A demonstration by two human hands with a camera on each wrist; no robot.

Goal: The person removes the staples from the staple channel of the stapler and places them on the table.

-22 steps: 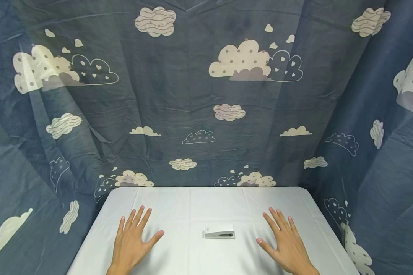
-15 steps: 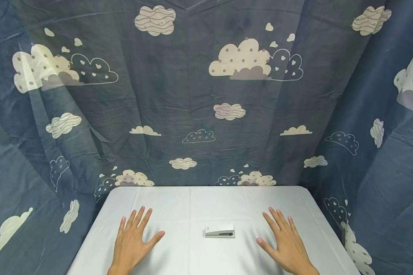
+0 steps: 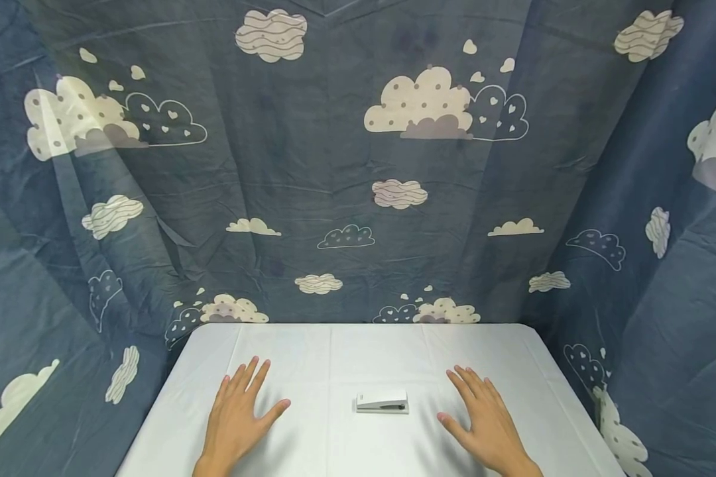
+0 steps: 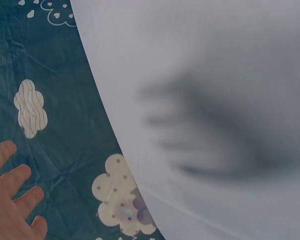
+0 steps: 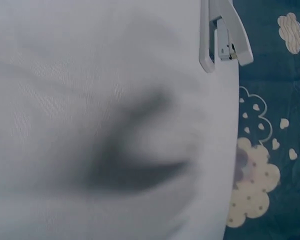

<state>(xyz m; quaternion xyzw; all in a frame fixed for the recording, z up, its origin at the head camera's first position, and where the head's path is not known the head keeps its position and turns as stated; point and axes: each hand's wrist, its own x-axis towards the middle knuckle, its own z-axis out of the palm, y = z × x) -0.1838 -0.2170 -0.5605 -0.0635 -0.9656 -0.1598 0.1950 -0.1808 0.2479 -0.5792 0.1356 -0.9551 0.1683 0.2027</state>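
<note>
A small white stapler (image 3: 382,402) lies flat on the white-covered worktop (image 3: 334,358), long side across the scene, between the two hands and touching neither. It is a low wedge with a dark slot along its near side; the right wrist view shows its jaw slightly parted with metal inside. The left hand (image 3: 237,417) hovers at its left, fingers straight and spread. The right hand (image 3: 484,424) does likewise at its right, holding nothing.
</note>
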